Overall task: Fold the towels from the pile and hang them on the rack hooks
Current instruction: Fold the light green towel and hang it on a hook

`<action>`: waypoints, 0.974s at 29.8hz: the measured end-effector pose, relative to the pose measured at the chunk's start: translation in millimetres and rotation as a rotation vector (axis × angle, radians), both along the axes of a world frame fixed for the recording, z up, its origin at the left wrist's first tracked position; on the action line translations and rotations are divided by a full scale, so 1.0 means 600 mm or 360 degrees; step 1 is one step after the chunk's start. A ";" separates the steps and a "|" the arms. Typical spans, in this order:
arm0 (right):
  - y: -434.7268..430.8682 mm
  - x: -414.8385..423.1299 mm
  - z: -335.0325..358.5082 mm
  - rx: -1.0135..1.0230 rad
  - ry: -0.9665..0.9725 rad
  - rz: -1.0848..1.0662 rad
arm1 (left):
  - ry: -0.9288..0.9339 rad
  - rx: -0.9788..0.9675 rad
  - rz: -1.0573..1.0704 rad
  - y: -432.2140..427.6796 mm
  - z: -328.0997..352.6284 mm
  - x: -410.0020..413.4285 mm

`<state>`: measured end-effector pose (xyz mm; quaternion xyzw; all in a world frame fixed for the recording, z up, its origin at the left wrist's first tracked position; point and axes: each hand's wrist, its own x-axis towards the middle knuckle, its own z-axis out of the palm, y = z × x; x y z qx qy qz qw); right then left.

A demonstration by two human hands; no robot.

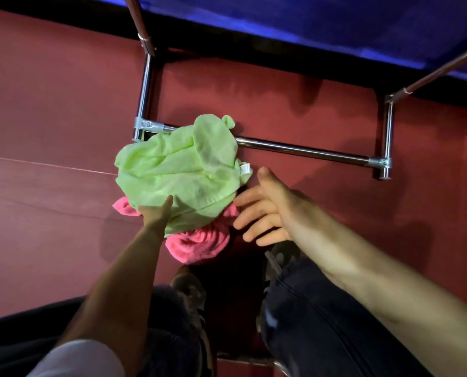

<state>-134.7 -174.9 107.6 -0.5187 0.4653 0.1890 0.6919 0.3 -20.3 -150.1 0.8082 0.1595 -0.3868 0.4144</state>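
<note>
A crumpled light green towel (180, 170) lies on top of a pink towel (199, 244) on the red floor, partly over the rack's chrome base bar (303, 150). My left hand (156, 214) grips the green towel's near edge, with the fingers hidden under the cloth and the thumb on top. To the right of the pile, my right hand (265, 210) hovers with its fingers spread and straight and holds nothing. A small white label (245, 168) shows at the green towel's right edge. No hooks are in view.
The rack's chrome legs (148, 88) (388, 131) rise from the base bar towards a blue surface (308, 25) at the top. My legs in dark trousers and my shoes (191, 289) stand just behind the pile. Red floor spreads to the left and right.
</note>
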 end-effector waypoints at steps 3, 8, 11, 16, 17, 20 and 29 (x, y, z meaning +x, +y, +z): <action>-0.005 0.001 -0.006 0.0019 0.0070 0.0025 | -0.0126 -0.0003 0.0147 -0.007 0.016 -0.013; -0.004 0.007 0.001 -0.0002 0.0085 0.0020 | -0.0496 0.0008 -0.0147 -0.065 0.100 -0.044; -0.003 0.007 0.013 -0.0087 0.0044 -0.0039 | -0.0358 -0.0366 -0.0250 -0.115 0.167 -0.052; -0.016 -0.002 0.028 -0.0408 -0.0114 -0.0366 | 0.0010 -0.0791 -0.0051 -0.163 0.290 -0.069; -0.017 -0.010 0.042 -0.0499 -0.0179 -0.0440 | 0.0048 -0.0911 -0.0048 -0.164 0.330 -0.073; -0.018 -0.018 0.059 -0.0634 -0.0413 -0.0552 | 0.0069 -0.1061 -0.0007 -0.167 0.400 -0.070; 0.022 -0.077 0.197 -0.1095 -0.0982 -0.0551 | 0.0169 -0.1460 -0.0454 -0.119 0.697 -0.091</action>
